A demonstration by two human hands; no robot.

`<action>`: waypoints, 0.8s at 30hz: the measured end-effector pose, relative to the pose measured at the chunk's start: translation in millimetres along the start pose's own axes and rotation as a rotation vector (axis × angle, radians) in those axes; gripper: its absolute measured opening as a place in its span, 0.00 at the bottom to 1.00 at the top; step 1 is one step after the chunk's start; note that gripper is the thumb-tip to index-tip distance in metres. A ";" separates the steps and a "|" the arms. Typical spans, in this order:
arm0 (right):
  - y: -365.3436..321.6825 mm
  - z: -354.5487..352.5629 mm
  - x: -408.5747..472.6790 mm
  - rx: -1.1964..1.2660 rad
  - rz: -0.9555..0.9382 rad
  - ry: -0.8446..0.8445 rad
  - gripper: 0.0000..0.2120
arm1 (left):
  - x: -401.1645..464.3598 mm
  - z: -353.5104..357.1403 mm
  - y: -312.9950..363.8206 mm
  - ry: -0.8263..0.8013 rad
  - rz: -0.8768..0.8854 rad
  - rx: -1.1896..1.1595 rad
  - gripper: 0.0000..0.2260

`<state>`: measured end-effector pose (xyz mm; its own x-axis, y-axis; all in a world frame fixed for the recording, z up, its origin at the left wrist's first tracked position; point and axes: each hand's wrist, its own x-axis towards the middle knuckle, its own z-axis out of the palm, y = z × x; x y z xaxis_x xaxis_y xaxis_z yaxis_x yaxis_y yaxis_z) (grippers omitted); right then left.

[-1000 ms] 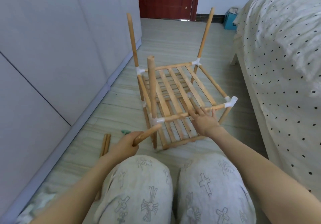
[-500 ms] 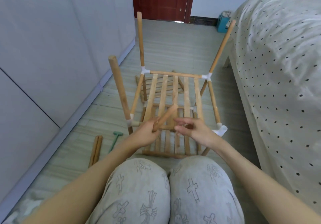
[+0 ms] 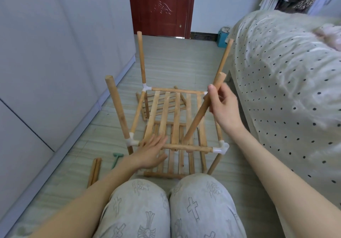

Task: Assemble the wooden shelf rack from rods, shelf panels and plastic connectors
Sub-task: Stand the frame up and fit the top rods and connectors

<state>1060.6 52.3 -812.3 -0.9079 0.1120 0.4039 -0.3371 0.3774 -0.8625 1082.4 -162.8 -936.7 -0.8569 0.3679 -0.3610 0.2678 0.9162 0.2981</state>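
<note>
A dark red door stands at the floor's far edge. A dotted bedspread fills the right side, with a teal box at its far corner.

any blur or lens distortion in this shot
Head view: the left hand by the front rail is motion-blurred at the fingers, the right hand holding the loose rod slightly soft; wide-angle bending curves the bed and wall edges; soft, even daylight, no glare.

Light: soft, even daylight, weak shadows.
Blur: slight motion smear at 2 o'clock.
Edges: wide-angle bending.
</note>
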 end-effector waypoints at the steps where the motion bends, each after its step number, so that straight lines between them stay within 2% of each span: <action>1: 1.7 -4.1 3.2 -0.047 -0.027 0.022 0.13 | 1.2 4.7 -5.0 -0.041 -0.031 0.069 0.31; 6: 25.3 3.5 -4.3 -0.199 -0.072 -0.030 0.17 | 3.9 14.3 -11.7 -0.056 -0.046 0.156 0.31; 10: 43.8 19.6 -9.9 -0.213 -0.002 -0.051 0.16 | 3.4 15.3 -11.7 -0.049 -0.049 0.169 0.32; 14: 60.6 23.5 -15.1 -0.381 0.073 -0.246 0.14 | 3.9 15.9 -11.2 -0.045 -0.056 0.173 0.32; 17: 72.2 12.5 -21.4 -0.381 0.204 -0.328 0.13 | 4.5 16.8 -12.1 -0.038 -0.056 0.177 0.33; 22: 60.3 -27.8 -18.5 -0.366 0.115 0.035 0.15 | 5.2 18.3 -11.9 -0.041 -0.057 0.185 0.33; 24: 55.5 -45.5 -17.9 -0.393 0.086 0.111 0.16 | 5.0 18.3 -11.2 -0.036 -0.057 0.180 0.33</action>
<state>1069.5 113.0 -853.5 -0.8892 0.2485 0.3842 -0.1209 0.6823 -0.7210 1083.2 -168.3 -957.9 -0.8576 0.3168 -0.4051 0.2962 0.9483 0.1144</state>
